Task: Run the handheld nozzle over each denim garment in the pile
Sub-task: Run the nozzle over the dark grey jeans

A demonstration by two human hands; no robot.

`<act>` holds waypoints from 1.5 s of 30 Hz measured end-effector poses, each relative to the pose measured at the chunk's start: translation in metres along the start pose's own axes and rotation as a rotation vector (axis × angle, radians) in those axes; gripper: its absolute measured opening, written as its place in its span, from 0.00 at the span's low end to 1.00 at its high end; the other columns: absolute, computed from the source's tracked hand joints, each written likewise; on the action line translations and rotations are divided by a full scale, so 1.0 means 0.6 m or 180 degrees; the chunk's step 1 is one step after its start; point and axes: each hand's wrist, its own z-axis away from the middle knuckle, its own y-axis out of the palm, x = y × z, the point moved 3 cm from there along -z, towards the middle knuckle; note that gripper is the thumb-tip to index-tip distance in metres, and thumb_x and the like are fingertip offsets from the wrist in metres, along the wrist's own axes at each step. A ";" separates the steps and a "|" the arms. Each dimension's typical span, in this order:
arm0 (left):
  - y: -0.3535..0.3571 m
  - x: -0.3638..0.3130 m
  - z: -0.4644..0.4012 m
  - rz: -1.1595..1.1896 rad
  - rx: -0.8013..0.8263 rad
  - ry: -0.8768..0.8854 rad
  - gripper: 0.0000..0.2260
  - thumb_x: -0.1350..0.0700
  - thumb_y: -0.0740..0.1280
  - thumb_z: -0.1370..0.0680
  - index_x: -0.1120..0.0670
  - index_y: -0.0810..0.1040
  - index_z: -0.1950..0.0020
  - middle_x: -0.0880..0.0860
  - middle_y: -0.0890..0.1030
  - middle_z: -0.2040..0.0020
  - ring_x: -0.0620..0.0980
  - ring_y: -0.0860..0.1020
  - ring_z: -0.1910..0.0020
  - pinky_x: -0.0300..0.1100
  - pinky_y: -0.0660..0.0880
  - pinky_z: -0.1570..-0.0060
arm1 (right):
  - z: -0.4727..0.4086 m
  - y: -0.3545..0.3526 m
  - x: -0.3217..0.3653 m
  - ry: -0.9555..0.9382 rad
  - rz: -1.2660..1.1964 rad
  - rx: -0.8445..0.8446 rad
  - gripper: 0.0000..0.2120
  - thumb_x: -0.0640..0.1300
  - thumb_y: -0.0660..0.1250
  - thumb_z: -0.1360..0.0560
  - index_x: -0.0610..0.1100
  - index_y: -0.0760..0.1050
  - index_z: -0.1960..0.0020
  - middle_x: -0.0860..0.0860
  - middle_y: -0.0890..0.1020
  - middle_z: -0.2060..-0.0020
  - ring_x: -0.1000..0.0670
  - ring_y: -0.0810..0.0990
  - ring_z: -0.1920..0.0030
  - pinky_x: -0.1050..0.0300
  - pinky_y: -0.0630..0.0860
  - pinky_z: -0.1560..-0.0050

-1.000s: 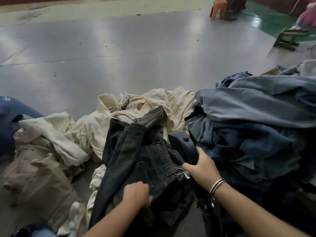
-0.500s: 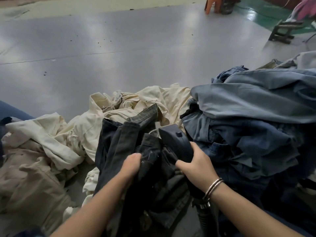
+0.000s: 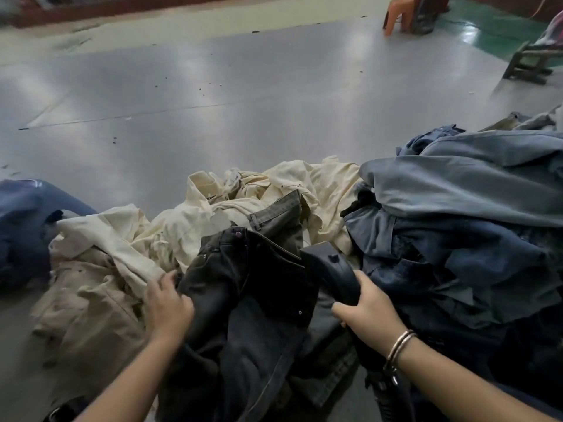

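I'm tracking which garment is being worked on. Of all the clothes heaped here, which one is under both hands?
The near-black jeans in front: the left hand rests on them, and the right hand grips the nozzle against them. The cream clothes and blue denim lie untouched.

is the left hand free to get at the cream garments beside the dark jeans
Probably yes: the left hand rests open at the dark jeans' left edge, with the cream garments right beside it and nothing covering them.
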 end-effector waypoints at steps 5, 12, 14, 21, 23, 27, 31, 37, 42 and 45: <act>0.084 -0.099 0.103 0.0172 0.0574 0.1227 0.19 0.65 0.72 0.32 0.57 0.79 0.42 0.56 0.78 0.43 0.59 0.76 0.45 0.53 0.75 0.50 | -0.004 0.027 -0.016 -0.0165 0.0363 0.0197 0.24 0.38 0.72 0.34 0.48 0.73 0.39 0.62 0.78 0.56 0.66 0.75 0.56 0.77 0.70 0.60; 0.095 -0.136 -0.055 0.0323 0.0167 0.0372 0.27 0.49 0.70 0.27 0.57 0.69 0.31 0.59 0.68 0.31 0.59 0.66 0.32 0.55 0.66 0.35 | -0.013 0.014 -0.012 -0.0197 0.0361 0.0103 0.22 0.38 0.72 0.35 0.51 0.73 0.43 0.58 0.81 0.57 0.65 0.77 0.55 0.77 0.69 0.59; 0.098 -0.099 -0.116 0.0340 0.0531 -0.0693 0.43 0.40 0.73 0.30 0.58 0.57 0.25 0.62 0.63 0.27 0.61 0.62 0.28 0.55 0.61 0.30 | -0.018 0.006 -0.016 -0.0092 0.0315 0.0075 0.21 0.37 0.72 0.35 0.51 0.73 0.45 0.56 0.82 0.58 0.63 0.78 0.56 0.75 0.69 0.60; 0.083 -0.131 -0.016 0.1142 0.1052 0.0585 0.16 0.56 0.73 0.30 0.53 0.75 0.44 0.54 0.83 0.53 0.55 0.80 0.52 0.46 0.73 0.54 | -0.029 -0.020 0.005 -0.0108 -0.0127 -0.0244 0.18 0.34 0.71 0.34 0.51 0.75 0.50 0.55 0.83 0.61 0.54 0.81 0.61 0.59 0.75 0.57; 0.094 -0.163 0.099 0.0118 0.1478 0.1870 0.22 0.54 0.70 0.30 0.49 0.69 0.39 0.51 0.81 0.48 0.55 0.78 0.48 0.47 0.71 0.51 | -0.026 -0.034 0.013 -0.0273 -0.0269 -0.0365 0.17 0.34 0.71 0.34 0.52 0.75 0.53 0.58 0.83 0.65 0.60 0.80 0.66 0.67 0.73 0.63; 0.133 -0.175 0.249 -0.1173 0.3309 0.2532 0.21 0.46 0.66 0.26 0.48 0.70 0.34 0.56 0.78 0.40 0.59 0.75 0.40 0.51 0.73 0.47 | -0.027 -0.048 0.003 -0.0292 -0.0194 -0.0613 0.16 0.34 0.71 0.35 0.51 0.75 0.54 0.59 0.81 0.68 0.60 0.78 0.66 0.71 0.72 0.64; 0.128 -0.181 0.188 0.0201 0.2133 0.1459 0.09 0.52 0.62 0.23 0.49 0.78 0.45 0.51 0.82 0.46 0.54 0.78 0.45 0.46 0.75 0.50 | -0.023 -0.027 -0.031 0.0220 -0.0152 -0.0413 0.13 0.36 0.71 0.34 0.44 0.75 0.51 0.50 0.82 0.61 0.48 0.79 0.63 0.57 0.75 0.59; 0.161 -0.177 0.120 -0.0136 0.1166 0.0466 0.10 0.50 0.66 0.24 0.53 0.72 0.48 0.53 0.74 0.46 0.55 0.75 0.46 0.50 0.71 0.49 | -0.027 -0.006 -0.061 0.0441 0.0050 -0.0005 0.11 0.37 0.70 0.33 0.47 0.71 0.55 0.48 0.80 0.61 0.46 0.78 0.61 0.59 0.70 0.60; 0.161 -0.120 0.108 -0.0370 0.1008 -0.0235 0.20 0.48 0.71 0.27 0.55 0.69 0.42 0.58 0.72 0.41 0.59 0.72 0.42 0.52 0.71 0.46 | -0.038 -0.001 -0.057 0.0420 0.0021 -0.0027 0.13 0.38 0.70 0.33 0.51 0.68 0.59 0.53 0.77 0.65 0.48 0.77 0.62 0.60 0.69 0.60; 0.148 -0.074 0.102 0.0456 0.1505 -0.0898 0.12 0.49 0.66 0.22 0.57 0.79 0.48 0.59 0.81 0.47 0.60 0.76 0.44 0.47 0.71 0.49 | -0.033 0.004 -0.051 0.0410 0.0002 0.0049 0.14 0.39 0.71 0.34 0.49 0.72 0.52 0.53 0.79 0.62 0.48 0.79 0.59 0.59 0.72 0.58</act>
